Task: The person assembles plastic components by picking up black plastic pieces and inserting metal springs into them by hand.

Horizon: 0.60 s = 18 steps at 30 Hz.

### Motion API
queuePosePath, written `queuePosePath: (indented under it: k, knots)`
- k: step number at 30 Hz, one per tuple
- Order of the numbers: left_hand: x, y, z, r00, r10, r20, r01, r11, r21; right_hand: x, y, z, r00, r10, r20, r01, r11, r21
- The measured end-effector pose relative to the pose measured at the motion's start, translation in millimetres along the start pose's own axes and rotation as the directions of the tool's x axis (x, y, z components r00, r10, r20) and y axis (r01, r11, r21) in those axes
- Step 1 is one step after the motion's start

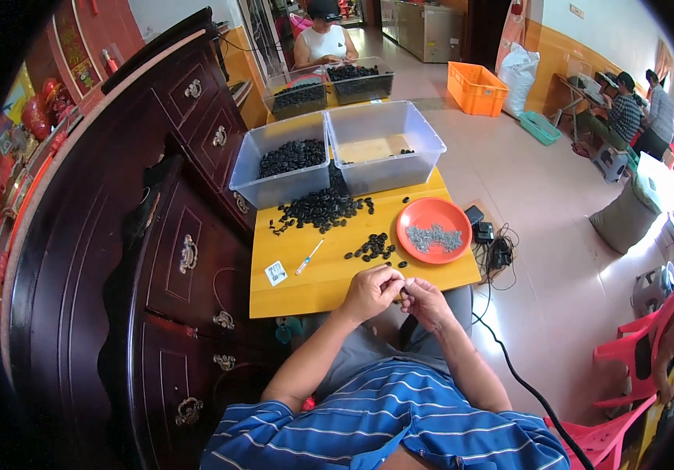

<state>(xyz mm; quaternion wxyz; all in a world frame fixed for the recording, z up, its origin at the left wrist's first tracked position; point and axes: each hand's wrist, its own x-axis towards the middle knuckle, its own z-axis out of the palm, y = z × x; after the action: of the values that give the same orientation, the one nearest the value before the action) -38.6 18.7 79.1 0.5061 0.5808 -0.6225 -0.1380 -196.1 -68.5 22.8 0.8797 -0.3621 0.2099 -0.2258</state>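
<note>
My left hand [371, 294] and my right hand [428, 304] meet above the near edge of the yellow table [306, 291]. Both are closed, fingertips pinched together around a small black piece [405, 289], mostly covered by the fingers. Just beyond them lies a loose group of small black oval pieces [374, 246]. To its right, a round orange-red plate [406, 222] holds many small grey slivers. A larger heap of black pieces [321, 208] spreads in front of the clear plastic bins.
One clear bin [245, 168] holds black pieces; its neighbour [388, 176] has only a few. A slim white-and-blue stick [309, 257] and a white printed card [275, 272] lie left. Dark drawers [188, 254] flank the table; cables [500, 252] hang right. Another person [323, 43] sits opposite.
</note>
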Motion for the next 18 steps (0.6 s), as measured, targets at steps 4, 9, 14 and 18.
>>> queuePosePath:
  k: [4,9,14,18]
  knots:
    - [-5.3,-7.3,1.4,0.999,-0.030,-0.042,0.028,0.999,-0.037,1.5,-1.3,5.1,1.000,-0.015,-0.016,0.014,0.997,-0.078]
    - [-13.7,-25.2,4.2,0.988,-0.138,-0.069,0.130,0.986,-0.107,10.8,7.6,3.4,0.992,-0.113,-0.051,0.097,0.963,-0.253]
    - [-24.5,-50.7,3.5,0.969,-0.244,-0.028,0.240,0.964,-0.116,23.4,22.1,0.1,0.916,-0.400,0.023,0.246,0.516,-0.821]
    - [-29.1,-58.3,3.2,0.965,-0.261,-0.039,0.258,0.964,-0.069,21.7,15.0,17.7,0.863,-0.499,0.073,0.275,0.343,-0.898]
